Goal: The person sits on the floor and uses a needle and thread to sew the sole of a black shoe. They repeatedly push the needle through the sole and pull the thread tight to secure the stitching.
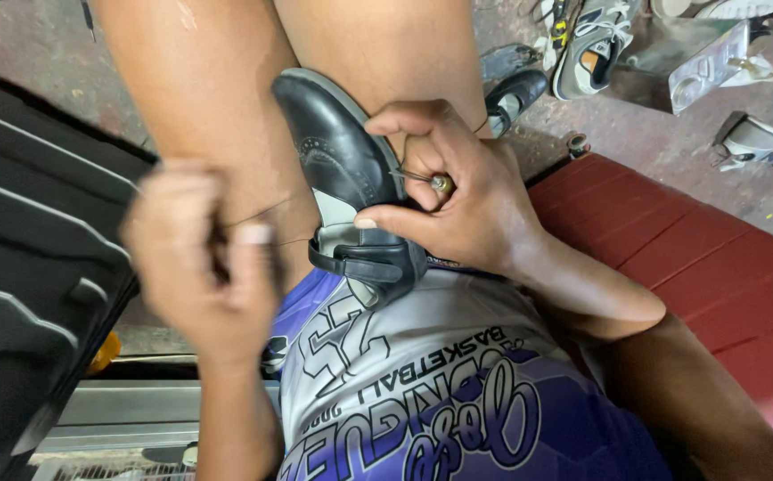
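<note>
Black shoe [337,160] wedged between knees. Right hand [458,191] on shoe, gripping awl [426,178]. Left hand [199,258] beside shoe, pinching thread [266,212].

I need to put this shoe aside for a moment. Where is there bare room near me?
The red bench beside the right hand is bare along its length. The floor between the bench and the grey sneaker has an open patch. Beyond that it is crowded with loose shoes. The black ribbed panel fills the side by the left hand.
</note>
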